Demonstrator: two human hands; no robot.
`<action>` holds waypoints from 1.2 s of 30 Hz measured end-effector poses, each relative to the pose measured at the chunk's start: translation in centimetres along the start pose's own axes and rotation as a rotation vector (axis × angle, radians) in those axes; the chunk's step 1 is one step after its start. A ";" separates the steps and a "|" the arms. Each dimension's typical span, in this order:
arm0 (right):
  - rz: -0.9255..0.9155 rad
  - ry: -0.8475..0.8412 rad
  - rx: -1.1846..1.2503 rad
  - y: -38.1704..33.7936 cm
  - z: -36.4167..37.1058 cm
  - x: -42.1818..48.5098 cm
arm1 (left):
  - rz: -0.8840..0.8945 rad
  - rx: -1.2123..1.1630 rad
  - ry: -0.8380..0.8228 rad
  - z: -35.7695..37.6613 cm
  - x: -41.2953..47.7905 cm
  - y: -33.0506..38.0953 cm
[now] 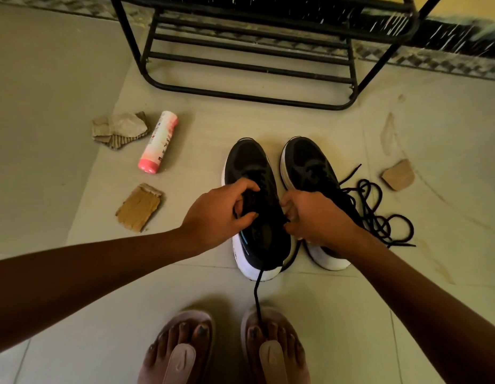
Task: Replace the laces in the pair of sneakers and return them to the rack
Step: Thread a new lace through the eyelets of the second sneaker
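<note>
- A threaded lace (256, 295) trailed from the near end of the left sneaker (249, 164) to the sandalled feet. It looked limp and light, best pinched at its stiff tip.
- The left hand (218, 214) gripped that sneaker's tongue area, fingers curled. The right hand (315, 217) was clenched at the eyelets, apparently pinching the threaded lace.
- The mesh upper looked soft and the sole firm, so collar or sole seemed the surest hold.
- The right sneaker (307, 164) stood just beside it, with a loose lace (378, 223) heaped to its right.
- A spray can (159, 142) lay farther left.
- The metal rack (252, 67) stood farthest.
</note>
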State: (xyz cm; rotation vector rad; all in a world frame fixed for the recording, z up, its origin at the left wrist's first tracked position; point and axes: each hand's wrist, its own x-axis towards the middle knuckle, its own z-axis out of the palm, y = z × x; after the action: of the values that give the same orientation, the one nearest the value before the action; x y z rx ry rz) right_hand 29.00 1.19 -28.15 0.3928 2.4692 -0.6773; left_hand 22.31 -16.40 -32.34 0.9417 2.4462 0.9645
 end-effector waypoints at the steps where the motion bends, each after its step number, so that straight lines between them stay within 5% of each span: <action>1: 0.032 -0.043 0.067 0.1 -0.2 0.1 | 0.034 0.029 0.002 -0.1 0.0 0.0; 6: -0.014 -0.043 0.151 0.7 -2.1 -0.3 | 0.121 0.096 0.012 -0.1 -0.1 0.0; 11: -0.082 0.147 0.411 -0.1 -4.8 -0.9 | 0.036 0.001 0.022 0.5 0.0 -0.2; 15: -0.096 0.125 0.505 -0.9 -5.9 -1.0 | -0.020 -0.045 0.034 0.8 0.0 -0.3; 19: -0.140 0.124 0.523 -1.5 -6.5 -1.3 | 0.045 -0.185 0.114 0.0 1.1 0.7; 25: -0.199 0.188 0.520 -1.5 -7.0 -1.0 | 0.131 -0.358 -0.006 -2.0 4.3 2.9; 30: -0.146 0.227 0.265 1.4 -7.2 -0.7 | -0.072 -0.633 0.107 -2.9 4.6 2.3; 36: -0.014 0.124 0.291 3.5 -5.4 0.4 | -0.372 -0.815 0.194 -3.2 5.0 2.1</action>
State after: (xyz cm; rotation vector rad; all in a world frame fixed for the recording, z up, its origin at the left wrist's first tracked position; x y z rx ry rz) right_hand 27.74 7.08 -25.77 0.5414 2.4948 -1.0523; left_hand 17.97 -13.36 -28.95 0.1155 1.9326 1.7394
